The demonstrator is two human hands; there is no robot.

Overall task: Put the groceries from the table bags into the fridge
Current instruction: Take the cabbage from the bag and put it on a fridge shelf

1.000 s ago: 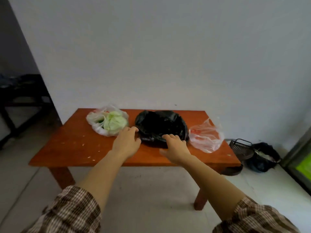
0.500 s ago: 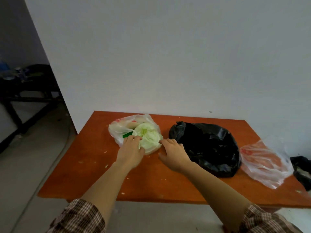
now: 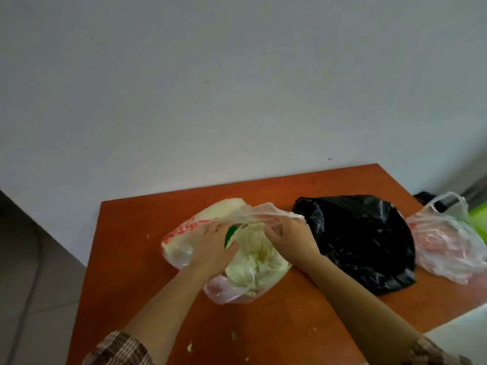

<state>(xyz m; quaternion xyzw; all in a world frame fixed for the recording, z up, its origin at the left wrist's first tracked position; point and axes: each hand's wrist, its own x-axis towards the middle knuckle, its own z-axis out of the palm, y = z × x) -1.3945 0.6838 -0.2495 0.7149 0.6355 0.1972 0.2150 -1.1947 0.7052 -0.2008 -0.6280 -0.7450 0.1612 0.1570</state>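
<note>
I see three bags in a row on the orange-brown wooden table (image 3: 126,259), which stands against a pale wall (image 3: 237,88); the leftmost, a thin clear plastic bag (image 3: 181,233) with red print along its left side, lies nearest the table's left edge and is the one under both hands; through its film I make out a pale green cabbage (image 3: 257,259), leaves crinkled and veined, yellower toward the middle, filling the near part of the bag; a second pale, rounded vegetable (image 3: 224,206) sits behind it at the far end of the same bag; a small dark green piece (image 3: 231,232) shows between my hands, and I cannot tell what it is; my left hand (image 3: 214,248) rests on the bag over the cabbage's left side, fingers curled and pinching the film; my right hand (image 3: 288,238) grips the bag's rim at the right, fingers closed on the plastic and drawing it up into a ridge; just beside that hand lies a crumpled black bag (image 3: 369,241), glossy and opaque, contents hidden; right of it, touching its edge, a second clear bag (image 3: 448,246) holds something reddish that is too blurred to name; pale scraps (image 3: 189,346) dot the near tabletop; checked sleeves (image 3: 118,349) show at the bottom.
</note>
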